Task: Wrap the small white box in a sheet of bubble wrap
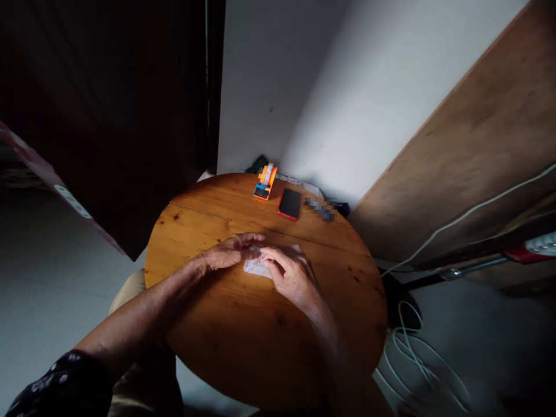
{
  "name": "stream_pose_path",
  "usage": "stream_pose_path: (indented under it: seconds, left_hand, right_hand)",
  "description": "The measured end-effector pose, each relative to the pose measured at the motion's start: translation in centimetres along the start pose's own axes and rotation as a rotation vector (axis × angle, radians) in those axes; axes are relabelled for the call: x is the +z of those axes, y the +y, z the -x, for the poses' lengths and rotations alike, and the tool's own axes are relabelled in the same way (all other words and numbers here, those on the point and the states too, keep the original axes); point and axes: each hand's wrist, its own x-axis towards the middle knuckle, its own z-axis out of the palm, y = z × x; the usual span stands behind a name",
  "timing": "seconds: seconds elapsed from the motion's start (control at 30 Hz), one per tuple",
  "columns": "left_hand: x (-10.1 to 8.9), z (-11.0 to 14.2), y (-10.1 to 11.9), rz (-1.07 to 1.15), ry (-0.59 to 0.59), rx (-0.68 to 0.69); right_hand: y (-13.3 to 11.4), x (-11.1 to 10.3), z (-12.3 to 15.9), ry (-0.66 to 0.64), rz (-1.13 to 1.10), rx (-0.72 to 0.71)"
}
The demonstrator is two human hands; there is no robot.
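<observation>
A small crinkled clear plastic packet (257,267) with a bit of red marking lies on the round wooden table (234,330), between my two hands. My left hand (228,251) reaches in from the left, its fingers stretched out and apart from the thumb, which is at the packet's upper edge. From the right, my right hand (295,277) bends over the packet, thumb and forefinger closed at its upper right part. The exact grip is partly hidden by the fingers, and whitish plastic shows behind the right knuckles.
Toward the table's far edge stand an orange tape dispenser (264,182) with a tape roll, a phone (289,204) in a red case, and a blurred dark object (320,209). A white wall (269,87) rises behind. White cables (408,347) lie on the floor at right.
</observation>
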Motion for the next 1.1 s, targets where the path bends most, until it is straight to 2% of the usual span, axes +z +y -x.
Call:
stream_pose_path:
  seconds: [0.27, 0.47, 0.53, 0.73, 0.83, 1.0, 1.1]
  left_hand:
    - [-0.1, 0.4, 0.6, -0.027, 0.003, -0.020]
    - [0.0, 0.0, -0.1, 0.095, 0.021, -0.012]
    - [-0.1, -0.1, -0.3, 0.109, 0.021, -0.003]
    - [-0.4, -0.3, -0.7, 0.115, 0.019, 0.020]
    - [-0.9, -0.4, -1.0, 0.142, 0.066, 0.046]
    - [-1.8, -0.5, -0.6, 0.158, 0.228, 0.114]
    - [-1.9, -0.5, -0.3, 0.132, 0.279, 0.106]
  right_hand:
    - [-0.1, -0.7, 0.1, 0.039, -0.044, 0.104]
    - [-0.4, -0.6, -0.1, -0.011, -0.029, 0.003]
    - [-0.4, -0.7, -0.1, 0.012, -0.062, 0.013]
    - [1.0, -1.0, -0.1, 0.239, -0.206, 0.280]
    - [2.2, -0.7, -0.1, 0.256, -0.200, 0.361]
    - [3.5, 0.2, 0.0, 0.200, -0.246, 0.434]
    - [3.5, -0.4, -0.1, 0.144, -0.314, 0.435]
